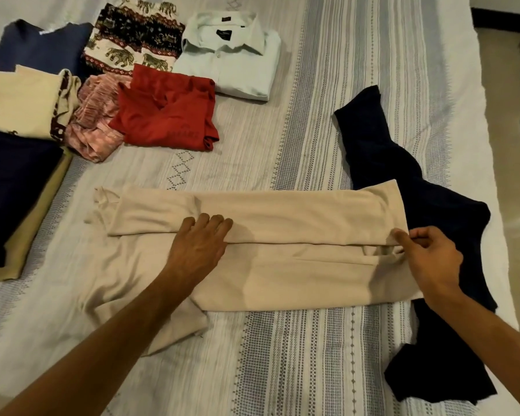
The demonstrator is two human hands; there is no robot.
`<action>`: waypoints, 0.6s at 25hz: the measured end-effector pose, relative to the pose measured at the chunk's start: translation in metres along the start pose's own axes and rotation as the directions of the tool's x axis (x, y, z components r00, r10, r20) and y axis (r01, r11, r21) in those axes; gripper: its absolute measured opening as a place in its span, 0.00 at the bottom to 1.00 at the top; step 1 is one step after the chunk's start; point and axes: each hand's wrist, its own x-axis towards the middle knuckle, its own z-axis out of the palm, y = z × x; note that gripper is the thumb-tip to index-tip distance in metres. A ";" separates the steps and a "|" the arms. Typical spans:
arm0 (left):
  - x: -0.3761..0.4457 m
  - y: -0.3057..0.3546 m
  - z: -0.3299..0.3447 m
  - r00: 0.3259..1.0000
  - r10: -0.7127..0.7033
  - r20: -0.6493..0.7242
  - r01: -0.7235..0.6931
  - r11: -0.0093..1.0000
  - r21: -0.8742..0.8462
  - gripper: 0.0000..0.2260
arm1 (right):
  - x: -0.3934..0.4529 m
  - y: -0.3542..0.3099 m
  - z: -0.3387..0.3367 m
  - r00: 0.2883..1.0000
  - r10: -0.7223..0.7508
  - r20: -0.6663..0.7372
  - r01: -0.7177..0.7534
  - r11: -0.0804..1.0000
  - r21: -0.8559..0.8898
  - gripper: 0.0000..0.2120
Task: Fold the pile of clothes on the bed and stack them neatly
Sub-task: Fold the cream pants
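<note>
Fingers (403, 237) pinch beige garment (282, 235); left hand (198, 244) presses flat; dark garment (403, 175) beside.

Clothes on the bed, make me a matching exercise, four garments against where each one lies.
Garments:
1. beige garment
2. red shirt
3. pale collared shirt
4. dark navy garment

Places:
A. unfolded, at the right, partly under the beige one
B. folded, farthest back, right of the elephant print
C. under both hands
D. folded, beside the pink garment

Pairs: 1-C, 2-D, 3-B, 4-A
</note>
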 end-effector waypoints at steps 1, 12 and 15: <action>0.006 0.002 0.003 1.000 0.027 -0.015 -0.027 0.998 0.052 0.12 | 0.001 -0.001 0.001 0.999 -0.042 -0.006 0.042 0.999 -0.024 0.13; -0.023 -0.015 -0.004 0.994 0.102 0.043 -0.091 0.972 -0.216 0.09 | -0.010 0.016 -0.016 0.956 -0.294 0.014 0.280 0.895 -0.347 0.15; -0.048 -0.021 -0.017 0.962 -0.273 0.024 0.245 0.819 -0.519 0.13 | -0.060 0.006 -0.005 0.864 -0.492 0.107 0.493 0.784 -0.378 0.16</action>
